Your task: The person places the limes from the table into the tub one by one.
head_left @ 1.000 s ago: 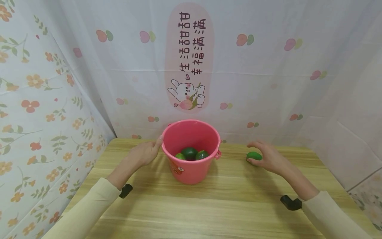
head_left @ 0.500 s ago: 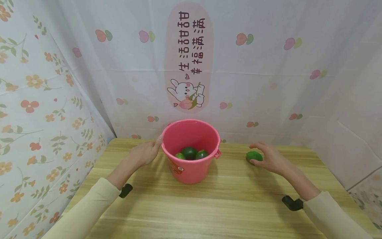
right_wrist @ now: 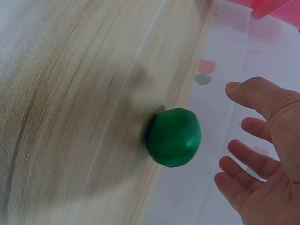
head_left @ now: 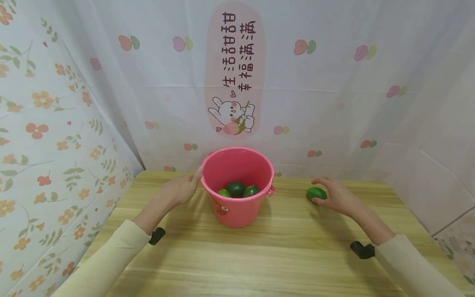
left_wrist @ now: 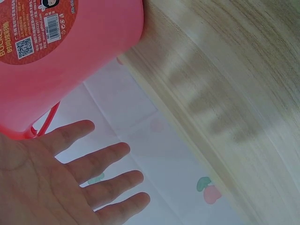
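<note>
A pink bucket (head_left: pixel 237 214) stands upright on the wooden table, with several green fruits (head_left: pixel 235 190) inside. Beside its left rim is my left hand (head_left: pixel 179 191), thumb at the rim. The left wrist view shows that hand's (left_wrist: pixel 61 183) fingers straight and spread, curled around nothing. To the bucket's right lies a single smooth green fruit (head_left: pixel 314 193), lime-like in shape. My right hand (head_left: pixel 339 199) reaches around its right side, thumb and fingers apart. In the right wrist view a gap shows between the fruit (right_wrist: pixel 174 137) and the right hand (right_wrist: pixel 267 154).
The wooden table (head_left: pixel 237 264) ends at a patterned white curtain (head_left: pixel 326 103) behind the bucket. Another floral curtain (head_left: pixel 55 136) hangs along the left. The bucket's handle joint (head_left: pixel 271 190) sticks out on its right side.
My right hand has shifted slightly to the right, its thumb and fingers still apart. The left hand, bucket and green fruit stay practically where they were.
</note>
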Demonstrator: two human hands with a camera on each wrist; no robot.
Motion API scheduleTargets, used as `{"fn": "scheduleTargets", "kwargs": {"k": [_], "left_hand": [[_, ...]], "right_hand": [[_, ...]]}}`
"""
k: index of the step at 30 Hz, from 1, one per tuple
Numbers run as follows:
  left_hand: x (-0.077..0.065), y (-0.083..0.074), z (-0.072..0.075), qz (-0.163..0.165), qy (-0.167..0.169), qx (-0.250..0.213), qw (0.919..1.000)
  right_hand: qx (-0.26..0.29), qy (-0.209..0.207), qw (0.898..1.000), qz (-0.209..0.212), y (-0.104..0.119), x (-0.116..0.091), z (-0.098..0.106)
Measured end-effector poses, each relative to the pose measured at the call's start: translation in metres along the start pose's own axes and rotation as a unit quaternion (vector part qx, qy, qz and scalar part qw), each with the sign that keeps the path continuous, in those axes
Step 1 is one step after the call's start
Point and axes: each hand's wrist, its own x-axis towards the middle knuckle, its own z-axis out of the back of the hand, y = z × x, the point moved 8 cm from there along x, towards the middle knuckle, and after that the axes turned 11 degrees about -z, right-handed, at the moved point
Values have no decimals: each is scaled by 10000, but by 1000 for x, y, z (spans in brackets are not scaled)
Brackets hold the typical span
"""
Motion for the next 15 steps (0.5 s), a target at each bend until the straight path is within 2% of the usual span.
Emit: {"fn": "scheduleTargets", "kwargs": {"k": [15], "left_hand": [[1,-1,1,32,-4,31,10000]], "right_hand": [[-4,129,9997,-224,-17,11,-11]]}}
